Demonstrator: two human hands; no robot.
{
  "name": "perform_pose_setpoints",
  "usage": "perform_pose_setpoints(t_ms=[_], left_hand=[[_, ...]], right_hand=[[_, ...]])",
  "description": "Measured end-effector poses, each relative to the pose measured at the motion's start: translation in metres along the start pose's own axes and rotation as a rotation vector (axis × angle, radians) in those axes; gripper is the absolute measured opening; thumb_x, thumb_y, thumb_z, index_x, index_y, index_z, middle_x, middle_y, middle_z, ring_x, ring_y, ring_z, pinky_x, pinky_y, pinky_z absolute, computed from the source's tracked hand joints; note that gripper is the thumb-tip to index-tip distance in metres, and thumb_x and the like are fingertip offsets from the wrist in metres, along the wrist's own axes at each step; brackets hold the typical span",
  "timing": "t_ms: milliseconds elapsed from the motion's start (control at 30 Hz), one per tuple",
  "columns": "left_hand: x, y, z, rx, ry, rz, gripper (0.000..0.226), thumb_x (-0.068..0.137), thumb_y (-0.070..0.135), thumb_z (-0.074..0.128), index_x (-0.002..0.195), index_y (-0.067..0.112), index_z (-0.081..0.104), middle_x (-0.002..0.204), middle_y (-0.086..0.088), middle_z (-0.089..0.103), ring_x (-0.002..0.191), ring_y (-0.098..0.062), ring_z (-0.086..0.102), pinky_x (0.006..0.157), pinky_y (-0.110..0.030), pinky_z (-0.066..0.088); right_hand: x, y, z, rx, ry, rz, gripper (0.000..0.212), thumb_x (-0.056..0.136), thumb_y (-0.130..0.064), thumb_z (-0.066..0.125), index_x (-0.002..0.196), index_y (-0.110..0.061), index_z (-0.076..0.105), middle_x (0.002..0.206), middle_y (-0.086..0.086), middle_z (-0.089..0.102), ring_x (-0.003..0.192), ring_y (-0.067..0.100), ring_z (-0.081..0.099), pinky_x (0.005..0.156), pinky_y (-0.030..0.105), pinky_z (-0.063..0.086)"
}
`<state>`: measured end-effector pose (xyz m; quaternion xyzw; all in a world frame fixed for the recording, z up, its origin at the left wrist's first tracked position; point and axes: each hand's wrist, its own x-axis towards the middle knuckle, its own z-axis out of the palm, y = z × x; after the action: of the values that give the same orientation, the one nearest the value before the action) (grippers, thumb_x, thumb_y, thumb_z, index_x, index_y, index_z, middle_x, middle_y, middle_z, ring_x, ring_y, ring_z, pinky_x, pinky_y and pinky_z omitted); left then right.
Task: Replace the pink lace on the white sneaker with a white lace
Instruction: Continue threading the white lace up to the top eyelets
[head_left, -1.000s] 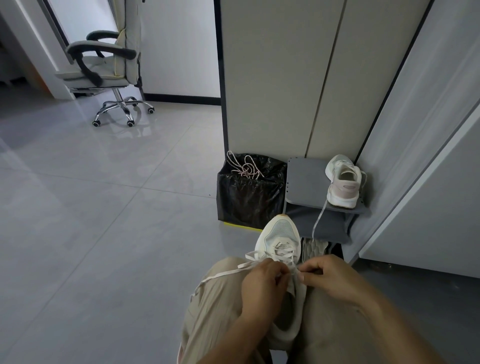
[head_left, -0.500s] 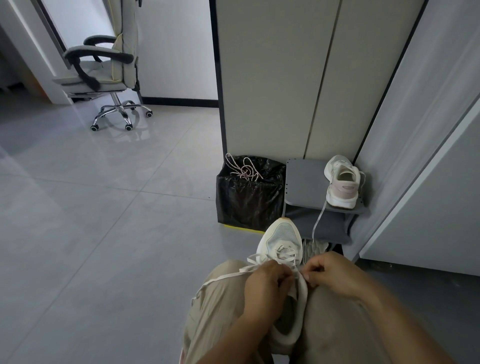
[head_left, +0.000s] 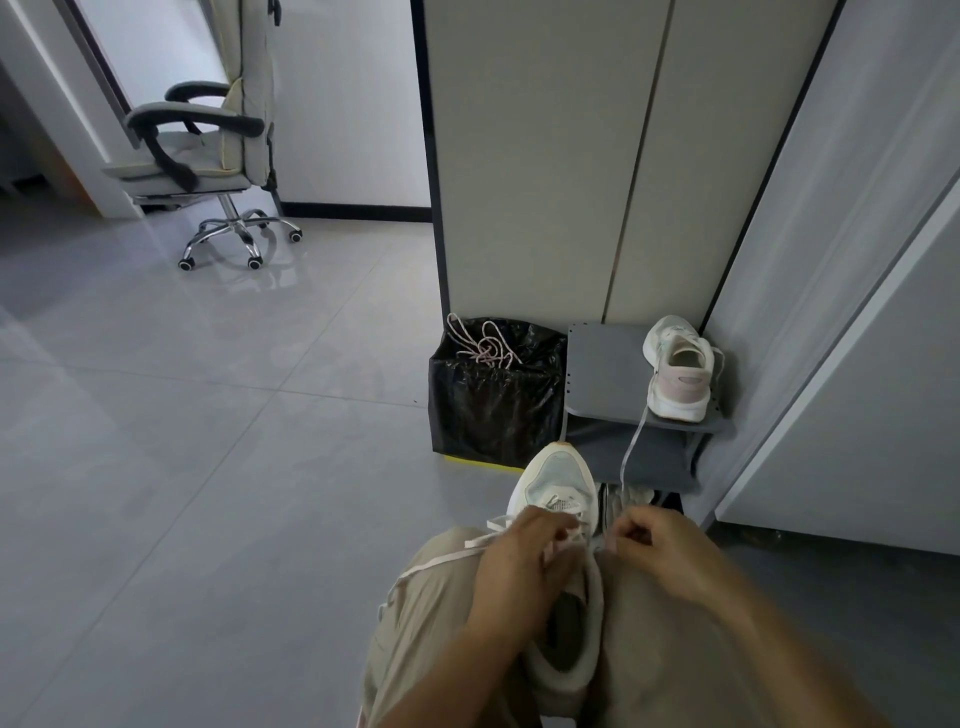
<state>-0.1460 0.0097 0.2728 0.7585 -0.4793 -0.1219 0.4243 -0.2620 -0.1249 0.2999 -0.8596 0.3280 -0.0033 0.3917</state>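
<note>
The grey tiled floor (head_left: 208, 467) is filling the left half of the frame, and pale wall panels (head_left: 545, 156) are rising at upper centre and right. A chair (head_left: 208, 150) is standing on its castors at upper left. The person's legs (head_left: 431, 623), in beige trousers, are taking up the bottom centre. A black bin (head_left: 493, 410) is sitting on the floor at centre, against the panels, with the pink lace (head_left: 485, 345) lying tangled on its top. Just right of it, a grey shelf (head_left: 602, 374) is carrying a second sneaker (head_left: 678, 369), heel toward the camera, its lace (head_left: 631, 447) dangling over the shelf's front edge. The sneaker (head_left: 556, 483) is resting between the legs at lower centre, toe pointing toward the bin. The left grip (head_left: 519, 566) is lying over the sneaker's throat, fingers curled and pinching the white lace (head_left: 441, 561), whose loose length is trailing left across the thigh. The right grip (head_left: 670, 551) is sitting at the sneaker's right edge, fingers curled together and pinching the white lace's other end.
</note>
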Motion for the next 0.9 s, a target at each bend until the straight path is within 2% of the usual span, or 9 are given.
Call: perform_pose_setpoints(t_ms=[167,267,333,400,500,600,700,800,900], left_hand=[[-0.003,-0.028,-0.045,0.037,0.405,-0.21,0.025,0.088,0.011,0.058,0.11,0.022,0.057,0.098,0.015,0.053,0.067,-0.009,0.052,0.062,-0.01,0.038],[-0.005,-0.045,-0.052,0.151,0.235,-0.273,0.018,0.091,0.018,0.056,0.108,0.019,0.061,0.105,0.005,0.054,0.092,-0.013,0.052,0.076,-0.017,0.038],[-0.005,-0.048,-0.047,0.27,0.012,-0.285,0.021,0.094,0.026,0.05,0.109,0.023,0.064,0.118,0.005,0.053,0.11,-0.015,0.045,0.089,-0.022,0.032],[-0.004,-0.045,-0.042,0.363,-0.141,-0.26,0.026,0.096,0.031,0.043,0.115,0.029,0.061,0.128,0.013,0.047,0.121,-0.011,0.035,0.097,-0.025,0.024],[0.0,-0.036,-0.034,0.435,-0.23,-0.211,0.026,0.094,0.036,0.044,0.115,0.031,0.061,0.127,0.017,0.048,0.123,-0.008,0.032,0.098,-0.027,0.019],[0.003,-0.028,-0.035,0.317,-0.181,-0.234,0.021,0.094,0.034,0.048,0.102,0.026,0.066,0.107,0.014,0.06,0.108,-0.008,0.047,0.098,-0.026,0.025],[-0.001,-0.03,-0.044,0.052,-0.145,-0.262,0.012,0.09,0.025,0.058,0.086,0.027,0.068,0.083,0.02,0.06,0.086,0.0,0.055,0.091,-0.022,0.038],[-0.012,-0.035,-0.048,-0.07,-0.088,-0.301,0.026,0.088,0.016,0.061,0.071,0.036,0.061,0.079,0.016,0.064,0.08,0.001,0.059,0.076,-0.011,0.041],[-0.017,-0.035,-0.045,-0.084,-0.001,-0.252,0.009,0.079,0.033,0.06,0.071,0.034,0.064,0.085,0.015,0.066,0.084,-0.001,0.06,0.081,-0.021,0.044]], right_hand=[[-0.008,0.068,-0.058,0.293,0.474,0.391,0.019,0.092,-0.008,0.052,0.102,0.004,0.063,0.096,0.019,0.061,0.082,0.028,0.052,0.074,0.035,0.04],[-0.015,0.105,-0.084,0.187,0.669,0.598,0.024,0.091,-0.005,0.052,0.093,0.017,0.061,0.091,0.03,0.06,0.077,0.03,0.049,0.074,0.041,0.039],[-0.013,0.106,-0.081,0.019,0.632,0.66,0.023,0.088,-0.006,0.056,0.074,0.011,0.059,0.074,0.023,0.056,0.066,0.03,0.047,0.065,0.039,0.04],[-0.008,0.089,-0.062,-0.225,0.557,0.562,0.012,0.082,-0.006,0.062,0.078,0.005,0.057,0.079,0.02,0.054,0.073,0.033,0.05,0.065,0.037,0.04],[-0.001,0.04,-0.019,-0.281,0.297,0.092,0.027,0.083,-0.011,0.065,0.109,-0.011,0.061,0.108,0.005,0.054,0.1,0.021,0.052,0.084,0.028,0.04],[-0.004,-0.004,0.01,-0.285,-0.042,-0.169,0.015,0.088,-0.026,0.059,0.102,-0.027,0.063,0.096,-0.019,0.049,0.093,0.002,0.05,0.084,0.019,0.043],[-0.007,-0.012,0.007,-0.243,-0.055,-0.161,0.008,0.089,-0.028,0.058,0.081,-0.03,0.058,0.086,-0.018,0.053,0.081,-0.002,0.053,0.073,0.014,0.042],[-0.016,0.003,-0.018,-0.145,-0.057,-0.073,0.01,0.089,-0.023,0.059,0.08,-0.024,0.062,0.082,-0.009,0.063,0.078,0.0,0.057,0.069,0.014,0.042],[-0.03,0.036,-0.052,-0.07,0.038,0.058,0.02,0.087,-0.02,0.063,0.069,-0.027,0.065,0.073,-0.012,0.066,0.071,0.001,0.06,0.063,0.019,0.042]])
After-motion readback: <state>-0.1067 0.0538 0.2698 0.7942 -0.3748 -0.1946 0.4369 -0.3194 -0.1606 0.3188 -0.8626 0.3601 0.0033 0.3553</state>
